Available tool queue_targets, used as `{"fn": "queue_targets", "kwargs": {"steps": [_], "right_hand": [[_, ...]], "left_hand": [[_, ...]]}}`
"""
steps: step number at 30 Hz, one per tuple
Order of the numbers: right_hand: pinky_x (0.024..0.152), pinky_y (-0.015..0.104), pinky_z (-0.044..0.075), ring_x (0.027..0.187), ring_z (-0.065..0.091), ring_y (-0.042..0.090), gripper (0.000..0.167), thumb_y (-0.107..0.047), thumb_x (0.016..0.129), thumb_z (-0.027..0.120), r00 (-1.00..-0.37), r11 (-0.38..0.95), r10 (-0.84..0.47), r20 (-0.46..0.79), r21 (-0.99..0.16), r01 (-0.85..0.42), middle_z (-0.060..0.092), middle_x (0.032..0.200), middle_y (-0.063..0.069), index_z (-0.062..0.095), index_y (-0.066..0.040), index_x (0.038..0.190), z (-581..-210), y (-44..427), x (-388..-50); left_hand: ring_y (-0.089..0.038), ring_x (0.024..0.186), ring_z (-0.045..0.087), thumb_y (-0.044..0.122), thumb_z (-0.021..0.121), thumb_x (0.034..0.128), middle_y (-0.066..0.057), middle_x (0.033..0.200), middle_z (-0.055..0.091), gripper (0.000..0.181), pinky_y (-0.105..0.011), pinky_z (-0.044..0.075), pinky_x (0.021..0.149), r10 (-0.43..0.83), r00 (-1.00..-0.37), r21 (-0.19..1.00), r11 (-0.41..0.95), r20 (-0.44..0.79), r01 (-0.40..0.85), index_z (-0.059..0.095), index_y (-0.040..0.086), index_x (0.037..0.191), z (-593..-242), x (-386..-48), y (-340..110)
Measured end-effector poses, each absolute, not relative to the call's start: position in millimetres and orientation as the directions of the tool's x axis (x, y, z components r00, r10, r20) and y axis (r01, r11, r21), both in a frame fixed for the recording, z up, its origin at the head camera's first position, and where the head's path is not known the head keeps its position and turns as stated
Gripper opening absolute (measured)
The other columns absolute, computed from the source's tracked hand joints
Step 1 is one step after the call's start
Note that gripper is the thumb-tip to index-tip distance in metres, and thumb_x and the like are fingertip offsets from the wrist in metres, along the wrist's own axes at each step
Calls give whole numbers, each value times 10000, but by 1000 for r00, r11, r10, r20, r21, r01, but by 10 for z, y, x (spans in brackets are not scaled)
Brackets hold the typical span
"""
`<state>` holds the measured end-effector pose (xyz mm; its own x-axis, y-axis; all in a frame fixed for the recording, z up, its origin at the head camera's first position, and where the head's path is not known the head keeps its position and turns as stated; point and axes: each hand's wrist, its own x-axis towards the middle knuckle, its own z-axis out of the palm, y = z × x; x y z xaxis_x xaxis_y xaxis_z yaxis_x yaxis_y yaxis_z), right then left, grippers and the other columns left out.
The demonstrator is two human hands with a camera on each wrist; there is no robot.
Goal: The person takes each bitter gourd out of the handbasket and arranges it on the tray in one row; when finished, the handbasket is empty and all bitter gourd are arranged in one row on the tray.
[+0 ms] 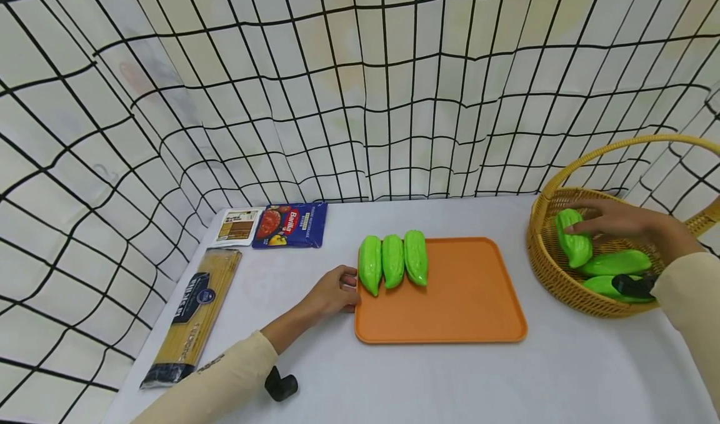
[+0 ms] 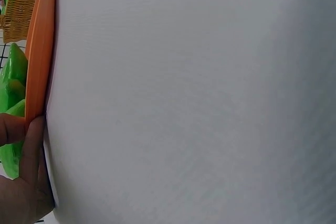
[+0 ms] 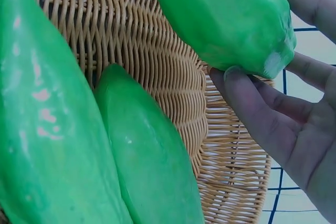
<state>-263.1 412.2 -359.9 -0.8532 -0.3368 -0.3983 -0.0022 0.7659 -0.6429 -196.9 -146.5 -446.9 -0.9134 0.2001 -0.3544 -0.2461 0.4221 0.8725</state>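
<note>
My right hand is inside the wicker basket on the right, its thumb and fingers gripping a glossy green, ridged, tapered vegetable. In the right wrist view that green vegetable is held by its blunt end above two similar vegetables in the basket. My left hand holds the left edge of an orange tray. The left wrist view has thumb and fingers pinching the orange rim. Three green vegetables lie side by side at the tray's upper left.
On the left of the white table are a pack of spaghetti, a blue Barilla packet and a small white packet. The basket's tall handle arches over it. Black-gridded white walls stand behind and at the sides.
</note>
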Motion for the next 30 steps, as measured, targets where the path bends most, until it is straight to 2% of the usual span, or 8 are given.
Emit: {"fn": "queue_targets", "kwargs": {"steps": [11,18,24,30], "right_hand": [[945,540,569,1291,428,601,806,-328,1021,556,-846,744,-354,-398,-668,3,186,1501,459,99,54,1564,-3575,4130,-2543],[932,533,575,1270,474,564,810,-297,1028,542,-853,736,-365,-373,-677,-18,203,1489,471,61,73,1564,-3528,4117,-2493],[929,568,565,1248,503,545,776,-303,1026,541,-859,738,-361,-362,-674,-26,195,1491,465,106,52,1562,-3482,4086,-2457],[934,579,558,1277,458,577,770,-319,1027,536,-862,729,-368,-349,-683,-34,175,1509,455,113,24,1571,-3427,4074,-2395]], "left_hand": [[-215,961,621,-41,701,772,-134,1166,551,645,-322,635,722,189,-915,868,429,-355,-248,498,-7,1384,-4478,-1968,-1477],[-211,957,625,-39,704,769,-130,1157,548,646,-323,635,720,185,-917,868,431,-353,-248,498,-7,1380,-4472,-1963,-1475],[-212,970,637,-33,700,780,-135,1167,548,643,-324,634,732,187,-918,870,427,-350,-244,491,-4,1388,-4475,-1966,-1470],[-213,981,647,-32,699,783,-139,1175,547,647,-330,635,742,192,-917,874,419,-349,-245,484,-2,1393,-4478,-1969,-1458]]}}
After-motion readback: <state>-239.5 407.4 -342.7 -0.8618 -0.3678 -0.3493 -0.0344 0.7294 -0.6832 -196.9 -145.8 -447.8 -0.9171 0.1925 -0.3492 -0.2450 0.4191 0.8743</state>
